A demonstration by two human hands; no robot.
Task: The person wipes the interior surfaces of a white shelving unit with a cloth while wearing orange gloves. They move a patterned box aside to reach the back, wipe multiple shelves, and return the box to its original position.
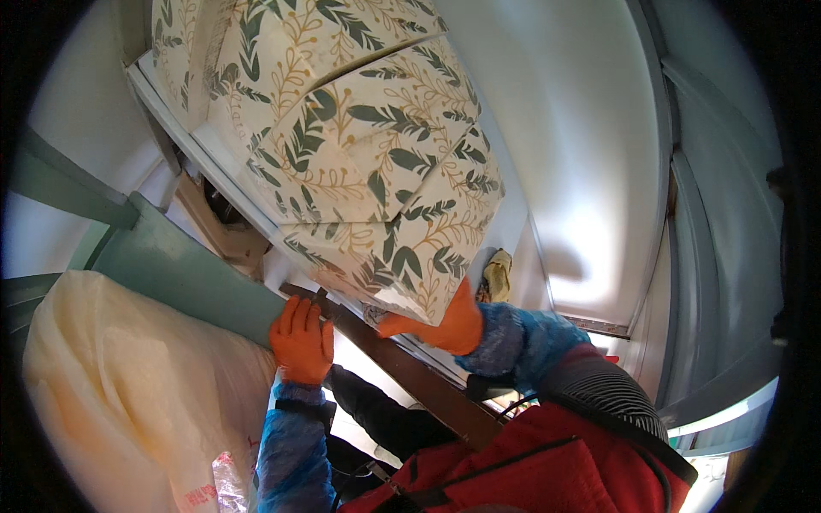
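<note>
My left hand [300, 343], in an orange glove, has its fingers bent over the end of a green panel [211, 272], beside a dark brown bar [410, 369]. Under the lowest corner of a stack of leaf-patterned boxes [378, 160] is my right hand [449, 327], also orange-gloved. The box corner hides part of it. Its fingers point left towards a small grey crumpled thing [374, 314], touching or very near it. Whether the right hand grips that thing or the box cannot be told. Blue plastic sleeve covers [292, 442] reach over both forearms.
A large bundle in cream plastic wrap [141, 385] stands at the left. A white ledge [211, 154] runs along the boxes' left side. Behind my right wrist lies a crumpled yellowish thing [498, 276]. A curved pale wall [577, 160] rises at the right. Brown cardboard [218, 224] shows below the ledge.
</note>
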